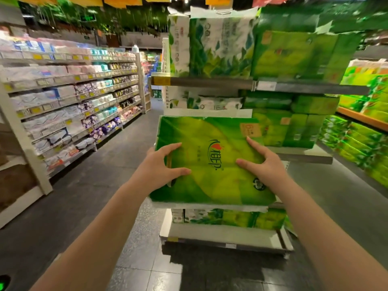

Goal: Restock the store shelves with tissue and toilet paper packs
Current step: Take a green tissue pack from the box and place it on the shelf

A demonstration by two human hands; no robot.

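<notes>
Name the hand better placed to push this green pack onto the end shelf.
Probably right: the right hand lies on the green pack nearest the middle shelf; the left hand holds the aisle-side edge.

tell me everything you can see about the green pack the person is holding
The green pack is a wide, flat bundle in glossy plastic wrap, yellow-green with a leaf pattern, a red-and-green logo and white sealed edges. It is held roughly level in front of the shelf unit. The left hand and right hand grip its sides, fingers spread on top.

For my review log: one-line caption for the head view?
Both hands, left hand and right hand, hold a green tissue pack before the end-cap shelves.
</notes>
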